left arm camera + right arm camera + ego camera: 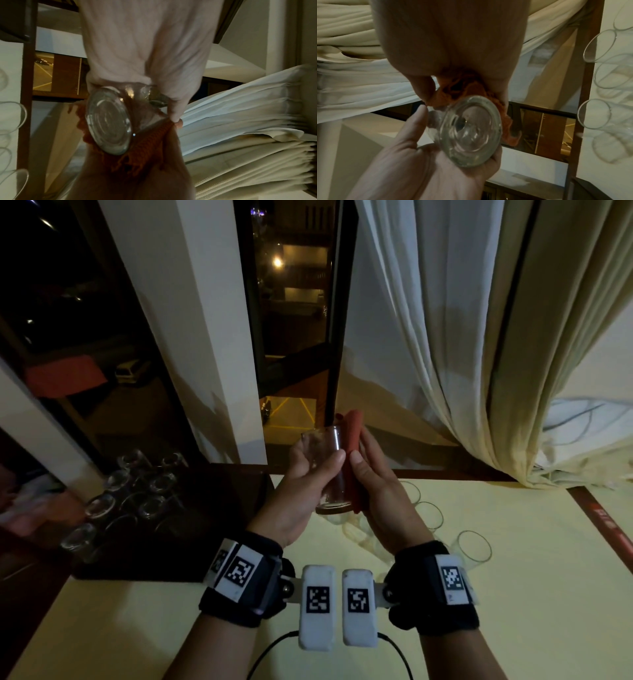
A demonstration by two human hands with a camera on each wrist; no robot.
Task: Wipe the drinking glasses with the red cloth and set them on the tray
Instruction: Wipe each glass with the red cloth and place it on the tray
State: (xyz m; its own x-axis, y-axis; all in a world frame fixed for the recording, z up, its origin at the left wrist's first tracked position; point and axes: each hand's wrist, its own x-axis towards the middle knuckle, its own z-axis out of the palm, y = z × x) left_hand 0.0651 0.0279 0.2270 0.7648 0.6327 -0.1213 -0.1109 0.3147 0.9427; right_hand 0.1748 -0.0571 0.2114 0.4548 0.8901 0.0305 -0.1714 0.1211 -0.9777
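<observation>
The left hand point(301, 491) grips a glass point(329, 470) above the table point(513, 594), fingers curled round its left side and the thumb lying across the front. The glass stands nearly upright in the air, base down, between the two hands. The right hand point(380, 491) holds the red cloth point(352, 453) against the glass's right side, fingers and thumb wrapped round the fabric; the cloth runs from above the rim down to the base. In the right wrist view the thick round base point(471, 131) faces the camera, with cloth bunched behind it.

The dark tray point(205, 508) sits to the left on the table, carrying several glasses. More glasses point(474, 549) stand on the table just right of the right hand.
</observation>
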